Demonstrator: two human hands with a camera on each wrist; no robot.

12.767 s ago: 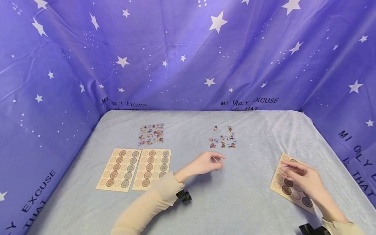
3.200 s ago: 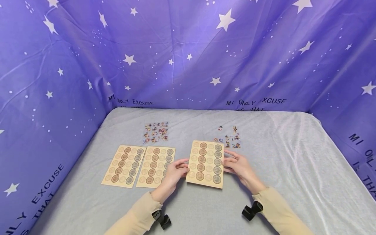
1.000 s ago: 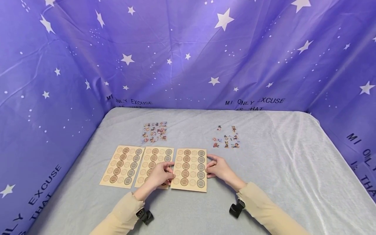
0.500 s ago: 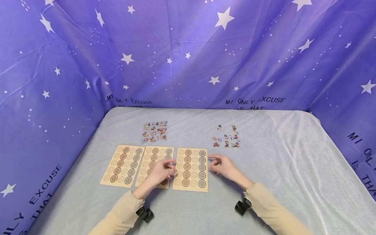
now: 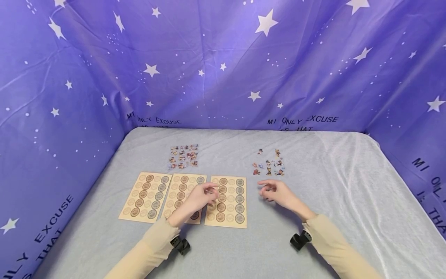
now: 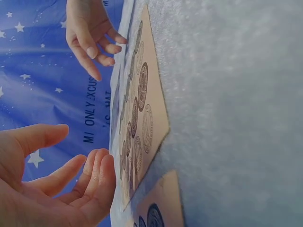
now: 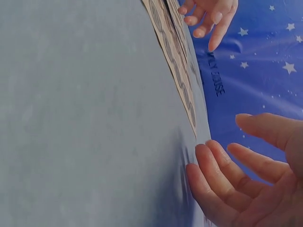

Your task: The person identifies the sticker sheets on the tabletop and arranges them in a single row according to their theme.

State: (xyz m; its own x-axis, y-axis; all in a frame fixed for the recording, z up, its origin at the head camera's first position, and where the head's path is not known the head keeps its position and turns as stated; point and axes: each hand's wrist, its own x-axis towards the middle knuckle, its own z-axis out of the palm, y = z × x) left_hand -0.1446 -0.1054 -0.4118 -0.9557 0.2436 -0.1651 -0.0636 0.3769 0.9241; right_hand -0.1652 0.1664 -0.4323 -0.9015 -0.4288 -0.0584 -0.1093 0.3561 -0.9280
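Observation:
Three cream sticker sheets printed with rows of round seals lie side by side on the table: a left sheet (image 5: 144, 197), a middle sheet (image 5: 175, 186) and a right sheet (image 5: 230, 201). My left hand (image 5: 198, 199) hovers over the gap between the middle and right sheets, hiding part of both. Its fingers are loosely bent and hold nothing, as the left wrist view shows. To the right of the right sheet, my right hand (image 5: 280, 194) is raised above the cloth, apart from the sheet. In the right wrist view its relaxed fingers (image 7: 227, 175) are bare.
Farther back lie two clear sheets of small cartoon stickers, a fuller left one (image 5: 183, 156) and a sparser right one (image 5: 268, 162). Grey cloth (image 5: 334, 174) covers the table. Purple star-patterned curtains (image 5: 223, 89) stand behind and at both sides.
The right sheet came from the far right, carried in both hands, and was laid beside the middle one. Both hands have since let go; the left rose rightward over it, the right drew away rightward.

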